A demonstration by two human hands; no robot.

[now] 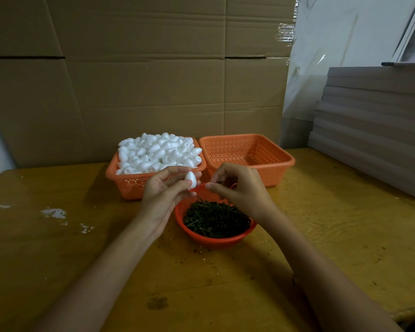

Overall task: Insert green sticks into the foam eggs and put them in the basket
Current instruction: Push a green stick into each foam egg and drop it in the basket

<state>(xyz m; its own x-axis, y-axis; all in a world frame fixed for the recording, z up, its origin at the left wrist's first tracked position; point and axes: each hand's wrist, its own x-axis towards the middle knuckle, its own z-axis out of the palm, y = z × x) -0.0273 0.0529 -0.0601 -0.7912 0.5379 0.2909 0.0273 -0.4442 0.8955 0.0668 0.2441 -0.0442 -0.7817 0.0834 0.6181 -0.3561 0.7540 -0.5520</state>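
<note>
My left hand (pixel 163 195) holds one white foam egg (pixel 191 179) between thumb and fingertips, above the far rim of a round red bowl (pixel 213 240) full of green sticks (pixel 216 219). My right hand (pixel 237 185) is pinched close to the egg; whether a stick is between its fingers is too small to tell. Behind the hands, an orange basket (pixel 130 185) is heaped with white foam eggs (pixel 156 152). To its right stands a second orange basket (pixel 268 161) with nothing visible inside.
Everything rests on a yellowish wooden table (pixel 70 248) with white flecks at the left. A cardboard wall (pixel 141 80) closes the back. Stacked grey boards (pixel 374 130) lean at the right, over the table's far right corner.
</note>
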